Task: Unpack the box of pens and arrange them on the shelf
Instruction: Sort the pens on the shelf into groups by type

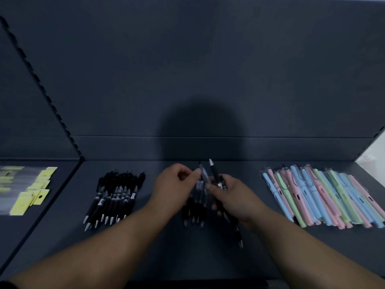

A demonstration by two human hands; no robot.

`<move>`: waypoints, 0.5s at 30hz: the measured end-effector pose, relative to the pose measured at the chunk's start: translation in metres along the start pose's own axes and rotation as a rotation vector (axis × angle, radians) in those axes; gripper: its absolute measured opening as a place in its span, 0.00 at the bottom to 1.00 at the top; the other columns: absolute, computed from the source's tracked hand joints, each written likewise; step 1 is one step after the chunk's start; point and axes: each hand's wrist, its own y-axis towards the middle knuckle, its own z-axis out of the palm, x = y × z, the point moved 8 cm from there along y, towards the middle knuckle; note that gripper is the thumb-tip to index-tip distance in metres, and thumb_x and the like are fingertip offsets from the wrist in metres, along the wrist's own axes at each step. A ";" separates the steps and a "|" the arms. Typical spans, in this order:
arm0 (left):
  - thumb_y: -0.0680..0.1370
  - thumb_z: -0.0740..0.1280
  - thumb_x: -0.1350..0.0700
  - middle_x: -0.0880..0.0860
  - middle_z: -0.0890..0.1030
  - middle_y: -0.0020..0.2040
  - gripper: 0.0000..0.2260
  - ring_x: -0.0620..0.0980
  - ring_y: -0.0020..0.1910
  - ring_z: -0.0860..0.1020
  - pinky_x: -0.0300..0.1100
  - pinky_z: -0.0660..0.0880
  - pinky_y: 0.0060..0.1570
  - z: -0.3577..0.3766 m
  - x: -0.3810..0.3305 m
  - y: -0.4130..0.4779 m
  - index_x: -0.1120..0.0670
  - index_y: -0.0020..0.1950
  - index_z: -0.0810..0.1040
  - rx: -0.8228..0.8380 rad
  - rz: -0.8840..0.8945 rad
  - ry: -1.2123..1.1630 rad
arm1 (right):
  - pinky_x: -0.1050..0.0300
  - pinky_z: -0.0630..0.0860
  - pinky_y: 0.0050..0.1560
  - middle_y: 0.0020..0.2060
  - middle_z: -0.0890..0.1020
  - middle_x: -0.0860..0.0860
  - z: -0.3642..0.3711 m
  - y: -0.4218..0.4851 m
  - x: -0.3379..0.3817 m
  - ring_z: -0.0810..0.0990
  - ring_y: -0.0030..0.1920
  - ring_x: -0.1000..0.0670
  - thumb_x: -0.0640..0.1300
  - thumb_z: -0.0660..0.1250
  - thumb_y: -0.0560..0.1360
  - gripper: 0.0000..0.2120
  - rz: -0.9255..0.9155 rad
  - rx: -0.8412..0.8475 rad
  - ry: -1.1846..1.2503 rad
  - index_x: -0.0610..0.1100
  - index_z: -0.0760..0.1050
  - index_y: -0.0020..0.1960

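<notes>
Head view is showing a dark shelf (208,257) carrying pastel pens (312,195) at right and a black pile (116,195) at left. Between them, the left hand (175,184) is pinching one pen (203,174) while the right hand (235,197) is gripping black pens (215,176), fingers curled.

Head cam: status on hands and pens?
Left hand pinches one pen. Right hand grips pen bundle. Black pile left, pastel pens right, both apart from hands.

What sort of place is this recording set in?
Probably a stationery shop's display shelving: a dark shelf with a slotted upright, a batch of black pens, wrapped pastel pens, and yellow-tagged packets in the neighbouring bay.
</notes>
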 end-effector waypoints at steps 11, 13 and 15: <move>0.78 0.65 0.52 0.55 0.80 0.37 0.09 0.48 0.35 0.77 0.39 0.72 0.33 0.019 0.000 -0.016 0.56 0.43 0.78 0.288 -0.336 -0.528 | 0.63 0.70 0.26 0.31 0.78 0.49 0.021 -0.007 0.001 0.73 0.27 0.54 0.56 0.61 0.79 0.18 0.092 0.173 0.272 0.42 0.79 0.49; 0.79 0.64 0.52 0.54 0.80 0.38 0.09 0.46 0.32 0.75 0.38 0.72 0.31 0.018 -0.005 -0.018 0.57 0.46 0.77 0.305 -0.333 -0.561 | 0.62 0.70 0.26 0.33 0.78 0.47 0.021 -0.006 -0.006 0.73 0.29 0.53 0.54 0.61 0.79 0.18 0.223 0.192 0.437 0.40 0.79 0.48; 0.79 0.63 0.53 0.53 0.79 0.37 0.08 0.43 0.29 0.74 0.36 0.72 0.30 0.014 -0.011 -0.019 0.57 0.46 0.76 0.310 -0.312 -0.613 | 0.62 0.71 0.25 0.35 0.79 0.47 0.022 -0.008 -0.010 0.74 0.29 0.53 0.49 0.62 0.79 0.13 0.312 0.214 0.575 0.39 0.78 0.46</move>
